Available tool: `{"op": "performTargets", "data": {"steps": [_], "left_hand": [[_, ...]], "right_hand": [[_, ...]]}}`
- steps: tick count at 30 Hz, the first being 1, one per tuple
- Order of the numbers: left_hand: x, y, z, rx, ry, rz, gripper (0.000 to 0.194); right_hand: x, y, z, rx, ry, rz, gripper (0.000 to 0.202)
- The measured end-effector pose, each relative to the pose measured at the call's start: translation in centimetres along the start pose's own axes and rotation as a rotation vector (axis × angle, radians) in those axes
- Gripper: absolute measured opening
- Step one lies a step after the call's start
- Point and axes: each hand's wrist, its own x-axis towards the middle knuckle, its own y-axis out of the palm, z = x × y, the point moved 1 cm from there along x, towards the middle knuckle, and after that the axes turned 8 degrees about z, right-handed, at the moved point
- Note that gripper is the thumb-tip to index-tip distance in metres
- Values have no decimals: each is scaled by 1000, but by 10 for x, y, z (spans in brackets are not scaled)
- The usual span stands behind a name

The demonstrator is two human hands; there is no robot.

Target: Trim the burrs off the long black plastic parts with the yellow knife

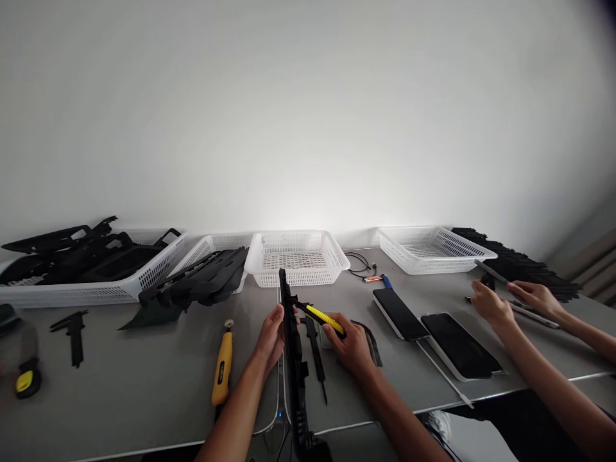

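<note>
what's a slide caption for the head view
The wearer's left hand holds a long black part, the right hand a yellow-and-black tool, white baskets behind.

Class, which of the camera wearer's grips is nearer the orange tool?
Left. The left grip is right of the orange tool; the right grip is farther right, beyond the black strip.

Baskets [308, 278] along the surface's [158, 385] rear edge, held part [294, 366] over its front edge, strips [522, 262] toward its rear right corner.

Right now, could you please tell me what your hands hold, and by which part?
Left hand: a long black strip, toward its far end. Right hand: a yellow tool, by its near end.
</note>
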Motion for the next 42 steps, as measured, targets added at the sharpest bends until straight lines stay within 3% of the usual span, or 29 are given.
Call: {"op": "performTargets", "data": {"steps": [5,31,42], "left_hand": [[2,1,2,1,12,3,61],[7,-2,11,29,-16,5,60],[5,-4,12,-12,5,-20,61]], "right_hand": [[1,3,2,-63,-14,99,34],[0,7,-2,-74,-2,145,38],[-1,6,0,-67,-25,102,33]]}}
